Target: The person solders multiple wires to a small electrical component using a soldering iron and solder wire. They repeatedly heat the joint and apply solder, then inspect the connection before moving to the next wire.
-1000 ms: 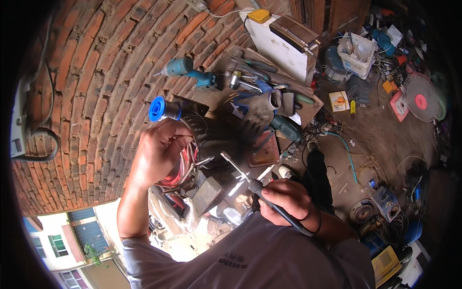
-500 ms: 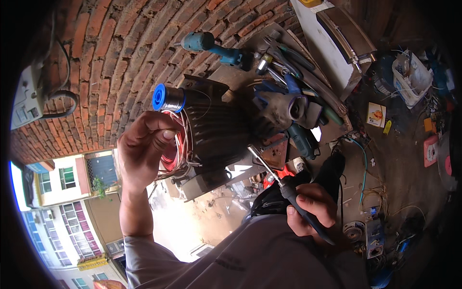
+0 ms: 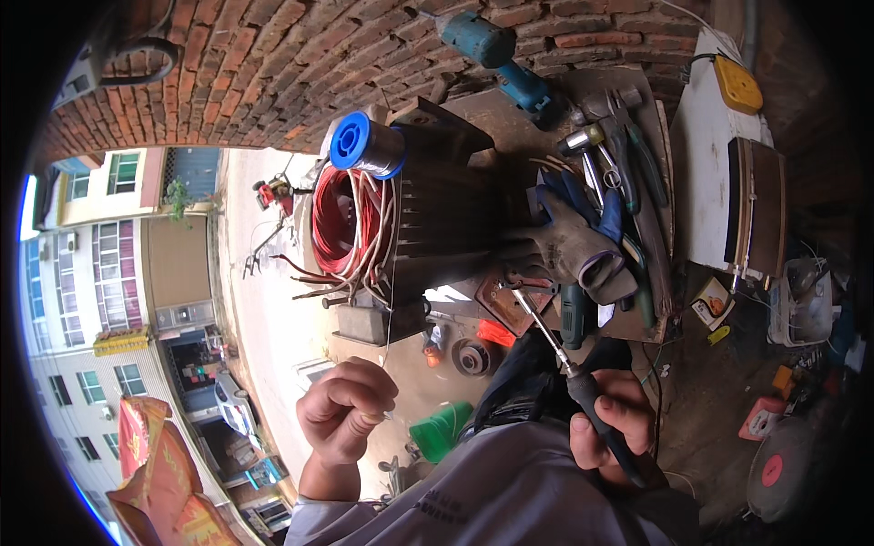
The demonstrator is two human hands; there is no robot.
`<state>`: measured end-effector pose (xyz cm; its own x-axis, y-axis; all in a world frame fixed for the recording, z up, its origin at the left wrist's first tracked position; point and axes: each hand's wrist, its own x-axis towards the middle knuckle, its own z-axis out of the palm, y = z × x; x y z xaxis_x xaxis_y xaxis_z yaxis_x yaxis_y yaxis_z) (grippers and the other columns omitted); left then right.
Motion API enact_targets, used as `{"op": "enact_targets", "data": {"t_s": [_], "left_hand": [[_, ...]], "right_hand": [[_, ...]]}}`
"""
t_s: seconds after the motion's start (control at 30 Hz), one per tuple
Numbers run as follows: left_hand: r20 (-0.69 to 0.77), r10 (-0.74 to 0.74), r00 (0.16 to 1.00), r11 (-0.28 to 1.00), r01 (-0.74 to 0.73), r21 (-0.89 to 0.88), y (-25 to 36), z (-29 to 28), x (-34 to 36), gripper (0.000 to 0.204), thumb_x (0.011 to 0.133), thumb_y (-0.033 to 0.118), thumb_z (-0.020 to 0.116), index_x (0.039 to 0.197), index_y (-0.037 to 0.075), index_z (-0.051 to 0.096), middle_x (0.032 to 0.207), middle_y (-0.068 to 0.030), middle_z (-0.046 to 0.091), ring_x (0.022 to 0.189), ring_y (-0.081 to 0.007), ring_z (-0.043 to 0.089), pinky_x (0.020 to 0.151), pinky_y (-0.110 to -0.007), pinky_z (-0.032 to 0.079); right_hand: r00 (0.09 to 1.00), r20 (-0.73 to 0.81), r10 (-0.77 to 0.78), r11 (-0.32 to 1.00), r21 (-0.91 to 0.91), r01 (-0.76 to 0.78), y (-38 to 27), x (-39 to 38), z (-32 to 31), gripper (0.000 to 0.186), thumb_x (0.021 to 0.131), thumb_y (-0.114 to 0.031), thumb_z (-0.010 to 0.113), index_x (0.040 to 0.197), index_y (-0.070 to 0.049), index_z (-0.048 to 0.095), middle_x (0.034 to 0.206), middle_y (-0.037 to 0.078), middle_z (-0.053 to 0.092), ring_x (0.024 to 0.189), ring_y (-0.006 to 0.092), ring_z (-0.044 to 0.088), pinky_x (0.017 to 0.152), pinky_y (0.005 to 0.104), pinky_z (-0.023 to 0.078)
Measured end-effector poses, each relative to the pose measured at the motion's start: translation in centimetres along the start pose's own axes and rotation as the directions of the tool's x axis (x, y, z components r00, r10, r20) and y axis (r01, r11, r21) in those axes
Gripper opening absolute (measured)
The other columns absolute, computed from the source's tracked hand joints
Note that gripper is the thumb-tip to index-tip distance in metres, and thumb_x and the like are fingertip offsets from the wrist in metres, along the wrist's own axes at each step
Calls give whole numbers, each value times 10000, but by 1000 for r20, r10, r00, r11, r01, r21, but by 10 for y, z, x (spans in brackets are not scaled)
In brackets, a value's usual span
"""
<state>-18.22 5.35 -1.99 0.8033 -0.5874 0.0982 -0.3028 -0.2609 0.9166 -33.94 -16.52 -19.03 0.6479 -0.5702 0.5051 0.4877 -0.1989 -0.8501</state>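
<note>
My left hand (image 3: 346, 409) is closed in a pinch below the motor. A thin strand of solder wire (image 3: 390, 335) runs down to its fingers, and a small pale tip shows at the fingertips. The spool of solder wire (image 3: 387, 150), with blue flanges, lies on top of a dark ribbed electric motor (image 3: 446, 214). Red windings (image 3: 332, 218) and several pale and red leads show at the motor's open end. My right hand (image 3: 614, 419) is wrapped round the black handle of a soldering iron (image 3: 583, 387). Its metal shaft points up and left, toward the motor's near side.
Right of the motor are work gloves (image 3: 583, 246), pliers (image 3: 637, 146), a hammer (image 3: 583, 139) and a green power tool (image 3: 574, 314). A teal cordless drill (image 3: 514, 77) sits by the brick wall (image 3: 300, 82). A green container (image 3: 440, 430) stands on the floor.
My left hand has moved down from the motor's open end toward my body, with a solder strand stretching to it. My right hand still holds the soldering iron. The view has shifted.
</note>
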Motion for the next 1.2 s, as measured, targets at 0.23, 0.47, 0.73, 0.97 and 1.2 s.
{"op": "enact_targets", "data": {"t_s": [0.23, 0.47, 0.73, 0.97, 1.2], "left_hand": [[-178, -334, 926, 864, 225, -450, -41, 41, -32, 116, 1044, 74, 706, 1052, -31, 657, 1079, -147, 673, 926, -214, 675, 830, -347, 559], [-128, -412, 902, 625, 177, -761, -59, 70, -25, 100, 1042, 37, 685, 1102, -42, 678, 1078, -127, 691, 905, -190, 682, 791, -322, 561], [-80, -419, 905, 540, 177, -823, -63, 77, -19, 98, 1029, 32, 709, 1098, -34, 729, 1123, -75, 710, 993, -142, 683, 901, -292, 558], [-55, -374, 926, 587, 190, -787, -71, 75, -18, 135, 1025, 25, 717, 1150, -19, 742, 1060, -67, 742, 963, -145, 699, 890, -300, 570], [-27, -379, 925, 449, 158, -880, -74, 80, -17, 238, 1041, 52, 695, 1261, -38, 690, 1056, -141, 767, 950, -240, 755, 892, -354, 616]], "right_hand": [[983, 182, 18, 998, 57, -28, 15, 32, 17, 413, 901, 2, 779, 1285, -59, 639, 1049, 161, 718, 861, 314, 714, 739, 416, 611], [935, 344, -82, 996, 46, 70, 6, 77, 52, 336, 935, 67, 737, 1222, -49, 607, 993, 197, 762, 840, 301, 734, 753, 381, 608], [928, 349, -132, 991, 64, 117, -4, 84, 84, 443, 851, 121, 798, 1219, -30, 604, 1009, 187, 741, 850, 318, 737, 738, 412, 608], [926, 355, -132, 991, 21, 134, -9, 84, 82, 445, 867, 154, 751, 1240, -21, 582, 974, 173, 719, 820, 290, 714, 730, 384, 593], [968, 249, 23, 998, 47, -36, -7, 72, 73, 431, 931, 151, 698, 1284, -29, 529, 1059, 195, 683, 895, 214, 668, 725, 293, 544]]}}
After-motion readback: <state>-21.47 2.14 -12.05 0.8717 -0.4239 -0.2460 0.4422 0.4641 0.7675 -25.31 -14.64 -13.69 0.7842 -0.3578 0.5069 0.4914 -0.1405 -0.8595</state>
